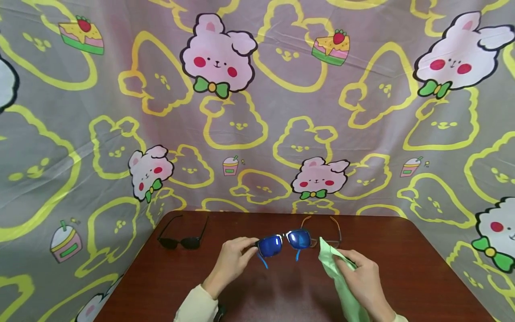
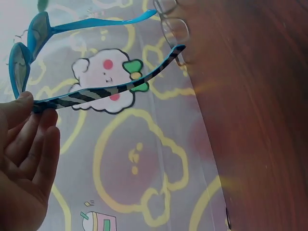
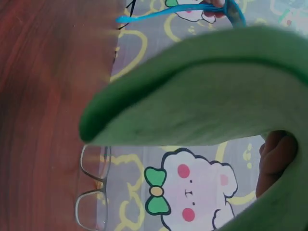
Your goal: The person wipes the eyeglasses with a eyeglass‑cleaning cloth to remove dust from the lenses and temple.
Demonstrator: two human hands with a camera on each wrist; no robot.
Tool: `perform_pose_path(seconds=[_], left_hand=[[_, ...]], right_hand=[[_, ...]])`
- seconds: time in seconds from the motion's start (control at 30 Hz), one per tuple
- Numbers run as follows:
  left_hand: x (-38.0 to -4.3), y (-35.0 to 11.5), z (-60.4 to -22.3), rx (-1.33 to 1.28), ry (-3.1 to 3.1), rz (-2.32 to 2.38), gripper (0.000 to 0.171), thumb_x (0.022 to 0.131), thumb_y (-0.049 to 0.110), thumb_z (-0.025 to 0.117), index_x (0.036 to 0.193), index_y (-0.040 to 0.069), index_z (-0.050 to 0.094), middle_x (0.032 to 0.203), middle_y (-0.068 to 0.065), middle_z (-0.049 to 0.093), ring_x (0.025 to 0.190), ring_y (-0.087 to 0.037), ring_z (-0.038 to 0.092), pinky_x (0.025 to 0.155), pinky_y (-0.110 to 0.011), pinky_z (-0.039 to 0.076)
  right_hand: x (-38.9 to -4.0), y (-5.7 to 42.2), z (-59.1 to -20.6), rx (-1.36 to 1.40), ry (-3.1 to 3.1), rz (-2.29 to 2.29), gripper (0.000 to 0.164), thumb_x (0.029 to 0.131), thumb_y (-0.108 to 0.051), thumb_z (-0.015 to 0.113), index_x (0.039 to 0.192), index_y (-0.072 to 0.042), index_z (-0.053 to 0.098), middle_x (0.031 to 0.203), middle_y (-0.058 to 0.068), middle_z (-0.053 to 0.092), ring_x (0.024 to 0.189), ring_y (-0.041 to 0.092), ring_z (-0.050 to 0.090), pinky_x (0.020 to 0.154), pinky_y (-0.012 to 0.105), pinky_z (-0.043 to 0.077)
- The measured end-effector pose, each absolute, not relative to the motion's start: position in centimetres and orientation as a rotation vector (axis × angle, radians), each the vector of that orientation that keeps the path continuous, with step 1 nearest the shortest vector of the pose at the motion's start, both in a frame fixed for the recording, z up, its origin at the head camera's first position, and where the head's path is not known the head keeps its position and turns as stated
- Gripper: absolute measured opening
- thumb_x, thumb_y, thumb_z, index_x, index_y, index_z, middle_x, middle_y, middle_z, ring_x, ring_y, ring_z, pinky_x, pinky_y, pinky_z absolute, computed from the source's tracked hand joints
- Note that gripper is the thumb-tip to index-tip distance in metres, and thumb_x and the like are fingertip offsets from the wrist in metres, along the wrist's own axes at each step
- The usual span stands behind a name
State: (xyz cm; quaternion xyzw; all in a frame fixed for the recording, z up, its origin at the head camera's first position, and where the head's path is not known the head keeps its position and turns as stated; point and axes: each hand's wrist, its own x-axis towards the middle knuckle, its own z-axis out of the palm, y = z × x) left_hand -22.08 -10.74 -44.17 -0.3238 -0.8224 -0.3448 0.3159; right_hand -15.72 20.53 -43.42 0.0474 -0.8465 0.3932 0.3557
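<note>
Blue-lensed sunglasses [image 1: 270, 245] are held up over the table, their temples unfolded. My left hand [image 1: 232, 263] pinches them at one hinge corner between thumb and fingers. In the left wrist view the sunglasses [image 2: 91, 96] show a zebra-striped outer temple and a bright blue inside. My right hand [image 1: 364, 276] grips a light green cloth [image 1: 342, 286], which hangs down from the fingers with one corner pointing up toward the sunglasses, apart from them. The cloth [image 3: 202, 101] fills much of the right wrist view and hides most of that hand.
Black sunglasses [image 1: 179, 242] lie with open temples at the table's back left. Behind the blue pair, clear eyeglasses [image 1: 335, 243] with thin temples lie at the back right, partly covered in the head view. A patterned curtain [image 1: 257, 134] surrounds the brown table [image 1: 402, 259].
</note>
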Motion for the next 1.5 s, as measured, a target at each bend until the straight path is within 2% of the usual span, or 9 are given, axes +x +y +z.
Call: perform_pose_path(seconds=[0.23, 0.43, 0.57, 0.67, 0.77, 1.03, 1.3, 1.37, 1.5], left_hand=[[-21.1, -10.4, -44.1, -0.887, -2.185, -0.978, 0.020, 0.079, 0.008, 0.075, 0.098, 0.012, 0.073, 0.088, 0.005, 0.069, 0.073, -0.002, 0.061, 0.060, -0.016, 0.047], [-20.7, -10.1, -44.1, -0.942, -2.162, -1.009, 0.019, 0.079, 0.007, 0.075, 0.098, 0.011, 0.073, 0.088, 0.005, 0.069, 0.073, -0.001, 0.060, 0.059, -0.015, 0.047], [-20.6, -10.0, -44.2, -0.980, -2.147, -1.053, 0.019, 0.080, 0.006, 0.074, 0.098, 0.011, 0.072, 0.089, 0.004, 0.070, 0.074, -0.002, 0.061, 0.060, -0.014, 0.046], [-20.4, -9.9, -44.2, -0.987, -2.141, -1.077, 0.019, 0.080, 0.006, 0.074, 0.098, 0.011, 0.072, 0.088, 0.004, 0.070, 0.074, -0.001, 0.062, 0.060, -0.012, 0.046], [-20.3, -9.8, -44.2, -0.978, -2.131, -1.094, 0.018, 0.080, 0.006, 0.074, 0.098, 0.011, 0.072, 0.088, 0.003, 0.070, 0.075, -0.002, 0.062, 0.060, -0.013, 0.046], [-20.2, -9.7, -44.0, -0.950, -2.099, -1.120, 0.017, 0.080, 0.005, 0.074, 0.096, 0.009, 0.072, 0.084, -0.001, 0.070, 0.072, -0.001, 0.062, 0.058, -0.013, 0.047], [-20.1, -9.7, -43.7, -0.970, -2.071, -1.084, 0.016, 0.080, 0.006, 0.074, 0.096, 0.011, 0.072, 0.084, 0.003, 0.069, 0.070, -0.001, 0.060, 0.057, -0.012, 0.046], [-20.1, -9.7, -43.6, -0.979, -2.068, -1.087, 0.016, 0.081, 0.006, 0.073, 0.096, 0.011, 0.073, 0.085, 0.003, 0.070, 0.070, -0.001, 0.060, 0.058, -0.012, 0.046], [-20.0, -9.7, -43.5, -0.998, -2.058, -1.085, 0.017, 0.081, 0.008, 0.074, 0.097, 0.011, 0.073, 0.085, 0.003, 0.069, 0.071, -0.001, 0.061, 0.058, -0.013, 0.046]], right_hand=[[-16.3, 20.5, -43.1, 0.233, -2.028, 0.873, 0.030, 0.066, 0.009, 0.074, 0.090, -0.009, 0.077, 0.081, -0.006, 0.068, 0.072, -0.003, 0.059, 0.062, 0.008, 0.042], [-16.8, 20.4, -43.0, 0.374, -1.932, 0.762, 0.030, 0.067, 0.007, 0.070, 0.095, -0.004, 0.075, 0.091, 0.005, 0.068, 0.083, 0.004, 0.060, 0.078, 0.004, 0.038], [-16.8, 20.2, -42.8, 0.464, -1.939, 0.657, 0.020, 0.083, -0.012, 0.064, 0.097, -0.001, 0.073, 0.097, 0.006, 0.068, 0.082, 0.019, 0.065, 0.083, 0.005, 0.038], [-16.6, 19.9, -42.7, 0.573, -1.952, 0.578, 0.037, 0.097, -0.027, 0.046, 0.102, 0.000, 0.071, 0.102, 0.008, 0.067, 0.081, 0.025, 0.066, 0.076, 0.010, 0.045], [-16.4, 19.7, -42.5, 0.668, -1.964, 0.538, 0.045, 0.102, -0.029, 0.036, 0.107, -0.001, 0.070, 0.106, 0.008, 0.066, 0.083, 0.024, 0.066, 0.071, 0.015, 0.049], [-16.2, 19.5, -42.1, 0.727, -1.998, 0.521, 0.045, 0.103, -0.030, 0.034, 0.112, -0.002, 0.068, 0.113, 0.008, 0.065, 0.089, 0.024, 0.066, 0.081, 0.014, 0.046], [-16.3, 19.3, -41.8, 0.771, -1.908, 0.508, 0.041, 0.103, -0.025, 0.036, 0.111, -0.001, 0.068, 0.115, 0.009, 0.065, 0.094, 0.024, 0.065, 0.095, 0.009, 0.033], [-16.2, 19.4, -41.8, 0.778, -1.919, 0.501, 0.042, 0.104, -0.026, 0.035, 0.111, -0.001, 0.068, 0.115, 0.010, 0.064, 0.093, 0.023, 0.064, 0.094, 0.010, 0.035], [-16.1, 19.4, -41.7, 0.813, -1.938, 0.492, 0.043, 0.104, -0.024, 0.033, 0.112, 0.000, 0.068, 0.117, 0.010, 0.064, 0.086, 0.017, 0.059, 0.081, 0.014, 0.042]])
